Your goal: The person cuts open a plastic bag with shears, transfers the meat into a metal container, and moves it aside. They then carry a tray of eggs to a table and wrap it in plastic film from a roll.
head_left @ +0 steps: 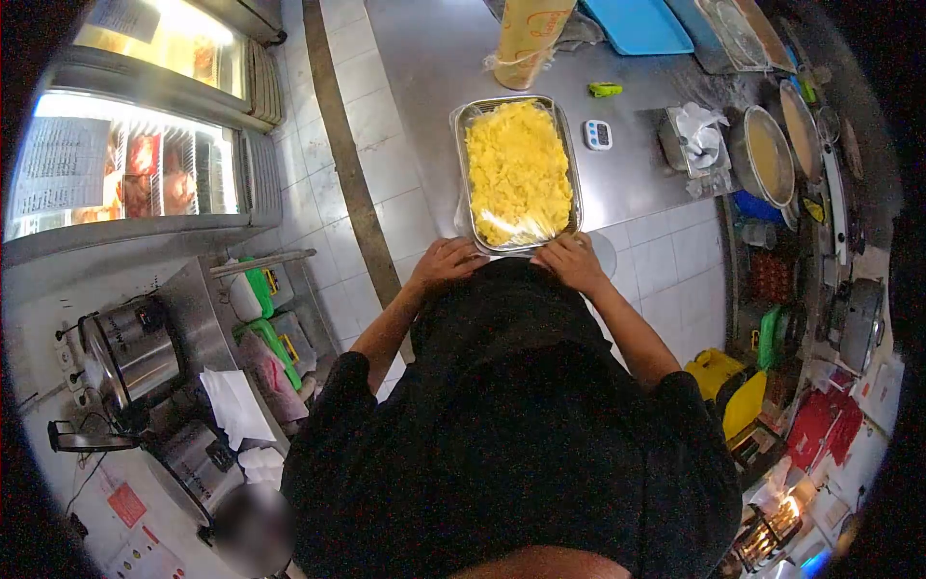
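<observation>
A metal tray [575,183] filled with yellow mashed food [518,169] lies at the near edge of the steel table. Clear plastic wrap [526,230] covers it, shining at the near end and hanging loose past the left side. At the tray's near left corner, my left hand [449,263] has its fingers bent on the edge of the wrap. My right hand [571,262] pinches the wrap at the near right corner. Both sets of fingertips are partly hidden. Beyond the tray, a roll of plastic wrap [529,43] stands upright.
On the steel table [424,87] are a white timer [597,135], a green object [605,89], a blue tray [639,24] and a metal container [675,145] holding crumpled wrap. A bowl [767,154] sits right. Lit fridges [145,164] stand left.
</observation>
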`<state>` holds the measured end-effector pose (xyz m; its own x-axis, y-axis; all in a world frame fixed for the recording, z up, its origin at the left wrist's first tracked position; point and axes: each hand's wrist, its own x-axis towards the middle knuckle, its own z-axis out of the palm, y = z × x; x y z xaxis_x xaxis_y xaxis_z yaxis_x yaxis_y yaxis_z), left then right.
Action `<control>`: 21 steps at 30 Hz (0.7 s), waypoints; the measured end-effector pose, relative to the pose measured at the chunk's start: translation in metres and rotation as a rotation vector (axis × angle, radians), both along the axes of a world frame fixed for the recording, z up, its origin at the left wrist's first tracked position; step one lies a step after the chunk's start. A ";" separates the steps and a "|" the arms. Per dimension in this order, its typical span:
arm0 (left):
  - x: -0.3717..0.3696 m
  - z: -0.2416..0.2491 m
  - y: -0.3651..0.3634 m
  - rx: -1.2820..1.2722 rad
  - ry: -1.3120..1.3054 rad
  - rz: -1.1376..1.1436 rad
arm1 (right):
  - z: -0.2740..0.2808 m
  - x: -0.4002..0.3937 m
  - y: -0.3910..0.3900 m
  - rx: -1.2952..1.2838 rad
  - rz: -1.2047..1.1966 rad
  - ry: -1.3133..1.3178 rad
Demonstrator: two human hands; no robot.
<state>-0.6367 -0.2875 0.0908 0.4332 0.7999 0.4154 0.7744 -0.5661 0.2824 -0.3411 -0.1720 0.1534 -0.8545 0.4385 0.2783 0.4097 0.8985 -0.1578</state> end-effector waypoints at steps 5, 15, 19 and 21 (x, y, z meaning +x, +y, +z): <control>-0.010 -0.010 -0.007 -0.056 0.120 -0.094 | -0.013 0.024 0.005 0.039 -0.084 0.007; -0.009 0.109 0.181 -0.026 -0.008 0.037 | -0.029 0.066 0.018 -0.097 -0.256 0.034; -0.010 0.084 0.265 -0.081 -0.005 -0.065 | -0.012 0.058 0.003 -0.346 -0.399 0.307; -0.011 0.066 0.288 -0.278 -0.217 -0.054 | 0.001 0.042 -0.007 -0.461 -0.651 0.475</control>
